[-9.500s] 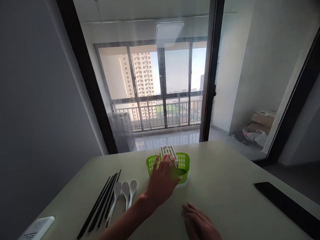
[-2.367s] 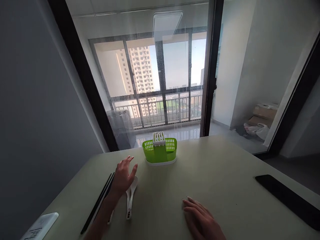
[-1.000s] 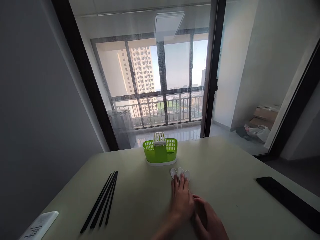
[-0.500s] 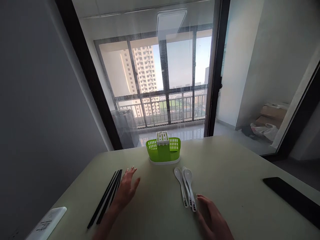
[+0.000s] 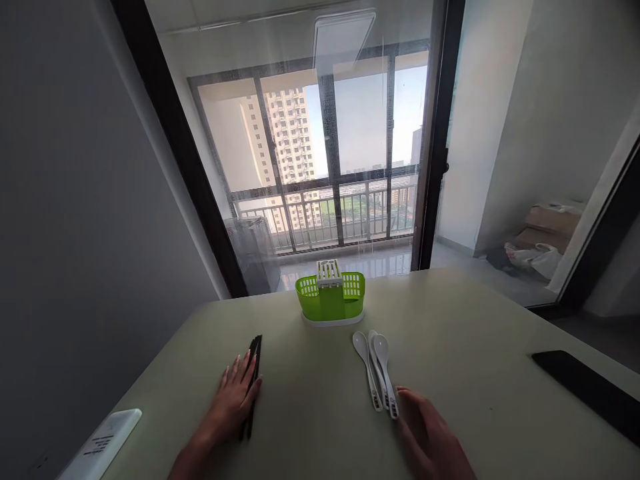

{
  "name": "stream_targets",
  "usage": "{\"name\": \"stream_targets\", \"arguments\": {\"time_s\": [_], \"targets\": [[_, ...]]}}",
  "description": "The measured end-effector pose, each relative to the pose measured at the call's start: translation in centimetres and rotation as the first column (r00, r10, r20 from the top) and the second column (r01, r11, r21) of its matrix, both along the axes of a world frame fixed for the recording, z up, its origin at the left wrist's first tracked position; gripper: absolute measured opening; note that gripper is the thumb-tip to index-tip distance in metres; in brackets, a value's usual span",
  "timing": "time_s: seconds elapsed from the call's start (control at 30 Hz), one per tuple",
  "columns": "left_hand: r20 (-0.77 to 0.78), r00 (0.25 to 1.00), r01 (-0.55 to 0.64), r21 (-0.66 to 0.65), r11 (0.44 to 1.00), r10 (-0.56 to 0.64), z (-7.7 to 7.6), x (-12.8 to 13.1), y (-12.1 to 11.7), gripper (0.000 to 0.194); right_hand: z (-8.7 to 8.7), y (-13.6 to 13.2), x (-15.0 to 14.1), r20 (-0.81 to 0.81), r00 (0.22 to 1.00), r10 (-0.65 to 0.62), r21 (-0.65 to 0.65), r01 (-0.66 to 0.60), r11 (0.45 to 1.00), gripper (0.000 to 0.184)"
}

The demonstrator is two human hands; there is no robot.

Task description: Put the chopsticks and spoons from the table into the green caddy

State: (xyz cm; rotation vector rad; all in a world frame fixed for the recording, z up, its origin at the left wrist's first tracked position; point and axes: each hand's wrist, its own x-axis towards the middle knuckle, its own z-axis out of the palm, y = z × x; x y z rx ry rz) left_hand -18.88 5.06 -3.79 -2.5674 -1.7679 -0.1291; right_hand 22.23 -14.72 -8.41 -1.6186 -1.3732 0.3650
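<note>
Under my left hand (image 5: 233, 397) lie several black chopsticks (image 5: 257, 350), bunched close together on the table. That hand rests across them with its fingers stretched out and the thumb along their right side; much of their length is hidden. Three white spoons (image 5: 373, 373) lie in a loose bundle, bowls pointing away from me and patterned handles toward me. My right hand (image 5: 435, 430) is on the table just right of the handle ends, fingers curved and apart, with no spoon in it. Beyond the spoons stands a green utensil basket (image 5: 330, 307) with a white base and a white slotted top piece.
The pale table (image 5: 310, 413) carries a white flat object with dark print (image 5: 103, 443) at the near left and a long black object (image 5: 590, 393) at the right. A dark-framed glass door (image 5: 433, 200) stands behind it, with boxes and bags (image 5: 543, 240) beyond on the floor.
My left hand has come down onto the chopsticks, and they have shifted right from a spread row into a tight bunch. My right hand has hardly moved. The view has shifted slightly.
</note>
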Motion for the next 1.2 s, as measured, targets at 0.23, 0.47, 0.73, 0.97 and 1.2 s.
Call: {"name": "stream_targets", "arguments": {"time_s": [0.23,0.47,0.73,0.97,1.2], "targets": [[0.144,0.989,0.037,-0.019,0.999,-0.034,-1.2,13.5,-4.1,0.061,0.0,0.0,-0.1,-0.016,1.0,-0.002,0.0,0.002,1.0,0.04],[0.243,0.967,0.095,-0.071,0.993,-0.075,-1.7,20.8,-6.8,0.064,0.8,-0.1,0.2,0.018,0.998,0.067,-0.034,-0.066,0.997,0.037],[0.393,0.915,0.146,-0.107,0.983,-0.093,-0.7,19.4,-6.1,0.064,0.7,0.0,-0.3,-0.025,0.999,0.028,0.023,-0.027,0.999,0.037],[0.393,0.906,0.178,-0.017,0.984,-0.158,-0.2,16.3,-2.1,0.056,0.5,0.1,-1.2,-0.114,0.992,-0.048,0.059,0.055,0.997,0.04],[0.391,0.91,0.168,-0.041,0.985,-0.139,-0.7,13.0,0.3,0.042,0.5,0.2,-1.2,-0.153,0.988,-0.037,0.051,0.045,0.998,0.042]]}}
